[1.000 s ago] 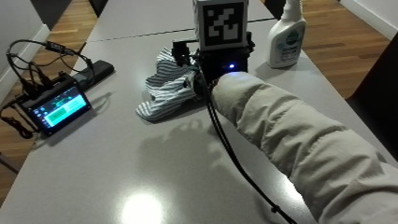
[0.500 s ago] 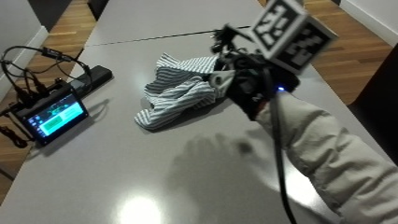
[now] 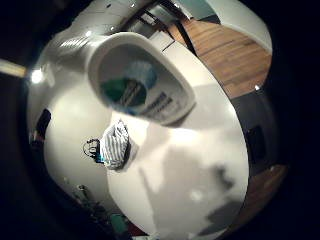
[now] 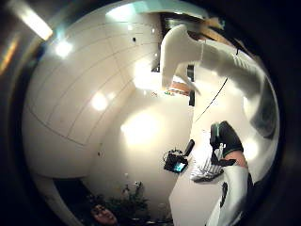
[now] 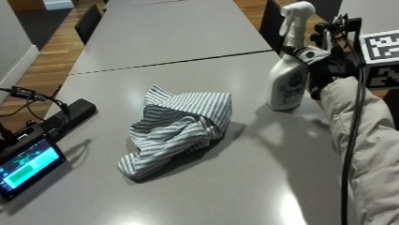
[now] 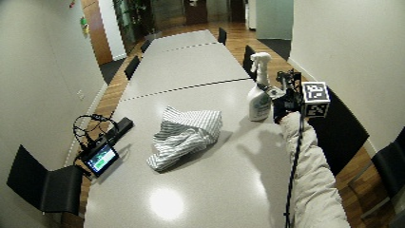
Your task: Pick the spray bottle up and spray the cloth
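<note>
Long grey table [image 5: 187,56]: it bears everything here. Crumpled grey-and-white striped cloth [image 5: 178,129]: it lies well to the left of your gloved right hand [image 5: 324,70]. White plastic spray bottle [image 5: 288,77]: it stands upright against that hand; whether your fingers grip it cannot be told.

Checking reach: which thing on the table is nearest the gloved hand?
The spray bottle, upright right beside the hand; the striped cloth and the screen lie farther off.
</note>
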The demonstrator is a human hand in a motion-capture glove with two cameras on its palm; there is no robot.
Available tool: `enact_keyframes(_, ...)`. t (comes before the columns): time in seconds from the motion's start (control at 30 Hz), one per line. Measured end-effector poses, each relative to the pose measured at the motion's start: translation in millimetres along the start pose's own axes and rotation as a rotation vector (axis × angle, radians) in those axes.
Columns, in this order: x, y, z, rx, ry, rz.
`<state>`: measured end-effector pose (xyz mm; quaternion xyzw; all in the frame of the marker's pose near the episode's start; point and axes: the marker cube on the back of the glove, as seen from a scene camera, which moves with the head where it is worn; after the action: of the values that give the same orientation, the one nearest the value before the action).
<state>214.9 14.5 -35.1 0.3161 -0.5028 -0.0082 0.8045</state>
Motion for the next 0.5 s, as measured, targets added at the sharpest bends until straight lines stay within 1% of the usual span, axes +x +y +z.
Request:
enact_keyframes(0.17,24,-13,-23,-0.044,-0.032,0.093)
enact_keyframes(0.27,34,-14,-40,-0.048,-0.088,0.094)
enact_keyframes(0.33,36,-12,-49,-0.007,-0.097,0.064)
enact_keyframes(0.5,15,-9,-63,0.172,-0.04,-0.034)
